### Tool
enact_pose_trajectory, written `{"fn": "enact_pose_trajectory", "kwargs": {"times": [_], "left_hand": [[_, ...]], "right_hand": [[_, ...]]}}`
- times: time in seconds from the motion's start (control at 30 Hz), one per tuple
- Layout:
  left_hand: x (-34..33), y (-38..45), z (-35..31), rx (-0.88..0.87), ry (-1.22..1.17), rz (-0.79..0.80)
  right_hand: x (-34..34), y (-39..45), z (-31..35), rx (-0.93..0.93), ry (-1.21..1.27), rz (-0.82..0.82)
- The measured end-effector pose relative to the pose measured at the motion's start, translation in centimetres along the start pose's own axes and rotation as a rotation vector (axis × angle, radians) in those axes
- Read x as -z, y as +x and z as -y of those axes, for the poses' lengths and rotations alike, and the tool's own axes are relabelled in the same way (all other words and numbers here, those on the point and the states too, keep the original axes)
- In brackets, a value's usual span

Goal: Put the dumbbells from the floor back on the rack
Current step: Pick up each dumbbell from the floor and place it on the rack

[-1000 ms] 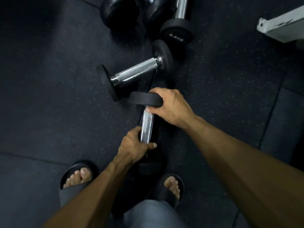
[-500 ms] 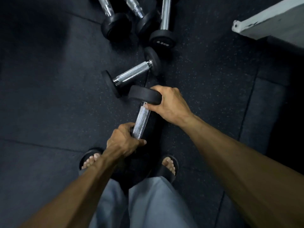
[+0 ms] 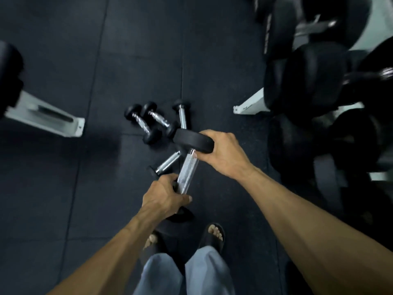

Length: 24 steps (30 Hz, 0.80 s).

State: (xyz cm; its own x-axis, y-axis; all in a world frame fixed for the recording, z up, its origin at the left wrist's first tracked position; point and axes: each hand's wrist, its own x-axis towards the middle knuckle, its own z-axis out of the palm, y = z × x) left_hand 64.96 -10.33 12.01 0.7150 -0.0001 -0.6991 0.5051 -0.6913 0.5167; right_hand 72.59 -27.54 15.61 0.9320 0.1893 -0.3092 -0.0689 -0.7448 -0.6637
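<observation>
Held off the floor [image 3: 63, 188] in both hands: one dumbbell [image 3: 188, 173], chrome knurled handle slanting from lower left near the body up to upper right. Left hand [image 3: 164, 198] clenched around the handle's near end, just above the lower head, mostly hidden under that fist. Right hand [image 3: 223, 154] cupped over the rim of the far head, fingers curled round its black edge, thumb on the handle side. Long axis pointing away and slightly right, so toward the dumbbell rack [image 3: 251, 104] at the right edge of view. Right hand nearer the rack, left hand nearer the legs. Probably a swing rightward and up called for, far head leading.

On the rubber floor directly beyond the held piece, four small dumbbells [image 3: 153, 122] bunched together: three touching or overlapping, a fourth partly covered by the lifted one.

Hard to read: rack shelves smeared by motion blur, big black heads [image 3: 308, 81] filling them, no free slot discernible. White frame foot [image 3: 49, 118] at left edge, its upper part cut off. Sandalled feet [image 3: 213, 236] below, one half hidden behind the left forearm.
</observation>
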Motion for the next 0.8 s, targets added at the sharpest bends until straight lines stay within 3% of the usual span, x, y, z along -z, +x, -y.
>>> {"fn": "enact_pose_trajectory", "kwargs": {"times": [0.2,0.37,0.8], "left_hand": [[5.4,-7.6,-9.5,-0.160,0.209,-0.008],[5.6,-12.3,-18.4,-0.331,0.257,0.007],[-7.1,-19.1,-42.5,-0.652,0.398,0.143]], "right_hand": [[11.1,-7.0,5.8,-0.034,0.013,-0.161],[20.6,-12.2,6.4,-0.071,-0.023,-0.290],[43.1,-25.8,-3.3,-0.218,-0.106,-0.589]]}}
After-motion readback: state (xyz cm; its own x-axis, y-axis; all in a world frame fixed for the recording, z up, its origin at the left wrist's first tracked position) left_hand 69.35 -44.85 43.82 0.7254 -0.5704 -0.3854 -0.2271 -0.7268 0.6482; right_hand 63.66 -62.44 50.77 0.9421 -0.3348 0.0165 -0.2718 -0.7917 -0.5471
